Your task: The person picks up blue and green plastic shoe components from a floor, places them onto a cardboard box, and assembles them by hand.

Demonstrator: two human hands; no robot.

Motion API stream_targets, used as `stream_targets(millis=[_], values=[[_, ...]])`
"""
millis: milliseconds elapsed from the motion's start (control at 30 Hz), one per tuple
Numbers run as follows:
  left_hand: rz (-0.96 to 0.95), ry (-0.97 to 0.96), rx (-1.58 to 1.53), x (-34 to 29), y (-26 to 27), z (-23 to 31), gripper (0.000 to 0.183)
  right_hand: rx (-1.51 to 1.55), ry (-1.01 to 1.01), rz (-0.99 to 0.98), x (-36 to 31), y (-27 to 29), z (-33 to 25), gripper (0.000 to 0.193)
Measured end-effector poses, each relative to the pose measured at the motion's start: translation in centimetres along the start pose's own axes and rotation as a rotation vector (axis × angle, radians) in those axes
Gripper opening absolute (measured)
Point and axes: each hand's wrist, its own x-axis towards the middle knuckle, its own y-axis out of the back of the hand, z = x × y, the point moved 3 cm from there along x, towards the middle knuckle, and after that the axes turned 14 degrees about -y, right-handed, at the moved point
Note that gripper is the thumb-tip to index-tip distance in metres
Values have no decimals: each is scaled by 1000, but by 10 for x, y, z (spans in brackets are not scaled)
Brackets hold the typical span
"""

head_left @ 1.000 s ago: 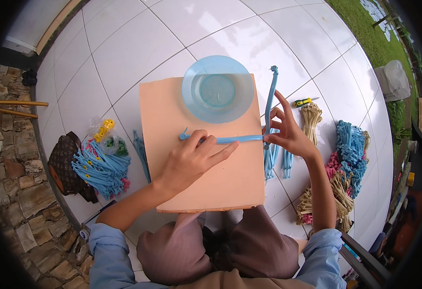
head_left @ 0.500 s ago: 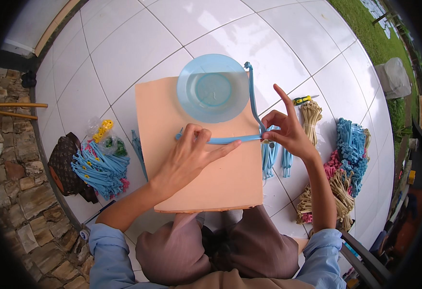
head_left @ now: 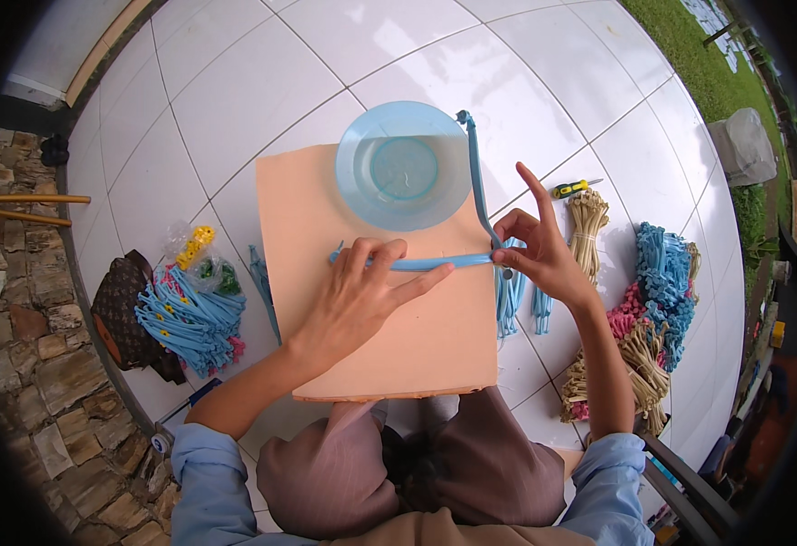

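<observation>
A glossy light-blue strap (head_left: 421,265) lies across the peach board (head_left: 398,350) resting over my knees. My left hand (head_left: 358,287) holds the strap near its left end, fingers curled over it and thumb stretched along its lower edge. At the board's right edge, my right hand (head_left: 539,250) pinches the strap between thumb and forefinger, with one other finger pointing up. From that pinch a darker blue length (head_left: 476,177) with a knotted end runs away beside the bowl. A translucent blue bowl (head_left: 353,173) stands at the board's far edge, with small pale bits inside.
On the left, blue straps (head_left: 189,318) lie by a brown patterned bag (head_left: 116,305). To the right are beige bundles (head_left: 588,232), a yellow-green screwdriver (head_left: 570,188), and a heap of blue knotted straps (head_left: 662,282). More blue straps (head_left: 509,300) hang or lie beside the board.
My left hand has shifted very slightly, its fingers a little to the right along the strap. The knotted end has moved slightly up and left. My right hand keeps its pinch.
</observation>
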Motion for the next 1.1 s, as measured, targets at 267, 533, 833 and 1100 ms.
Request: stream_targets(millis=[267, 533, 833, 1100], values=[[-64, 8, -24, 3, 4, -1, 53, -154, 34, 129, -5, -6, -12, 88], [-64, 8, -41, 5, 6, -3, 52, -24, 92, 127, 0, -11, -6, 82], [-27, -3, -46, 7, 8, -3, 50, 270, -64, 163, 1, -10, 4, 81], [54, -26, -128, 5, 3, -9, 54, -115, 97, 374, -3, -16, -2, 85]])
